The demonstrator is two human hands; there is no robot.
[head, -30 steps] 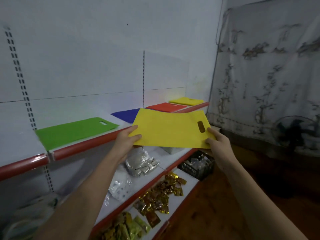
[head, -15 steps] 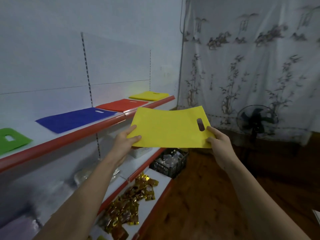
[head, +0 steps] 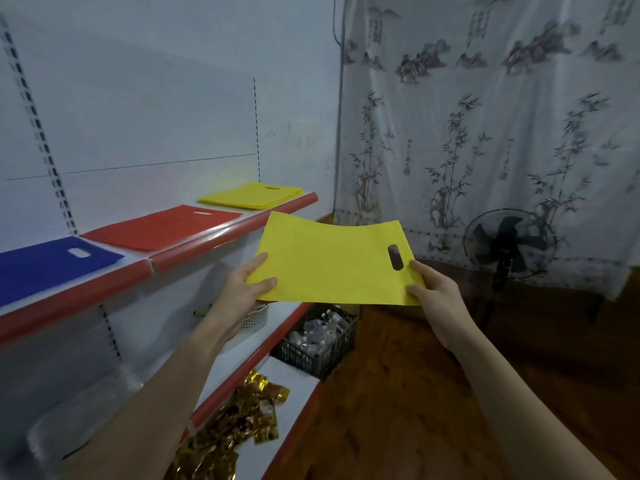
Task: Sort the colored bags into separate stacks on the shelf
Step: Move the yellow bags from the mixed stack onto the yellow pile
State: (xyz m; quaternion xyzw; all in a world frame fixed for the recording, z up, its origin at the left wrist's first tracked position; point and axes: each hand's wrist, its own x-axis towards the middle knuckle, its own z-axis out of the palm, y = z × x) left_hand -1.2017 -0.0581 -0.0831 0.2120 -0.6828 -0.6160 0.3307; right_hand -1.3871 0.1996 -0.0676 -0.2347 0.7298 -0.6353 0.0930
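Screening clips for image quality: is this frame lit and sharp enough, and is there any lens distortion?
Head view: dim, bluish light; the yellow bag and both hands stay sharp and readable; wide-angle bowing bends the shelf edge and curtain; lower shelves fall into shadow, with the near left corner soft and murky.

Held yellow bag (head: 332, 265) now nearer the yellow stack (head: 251, 195); green bag out of view.
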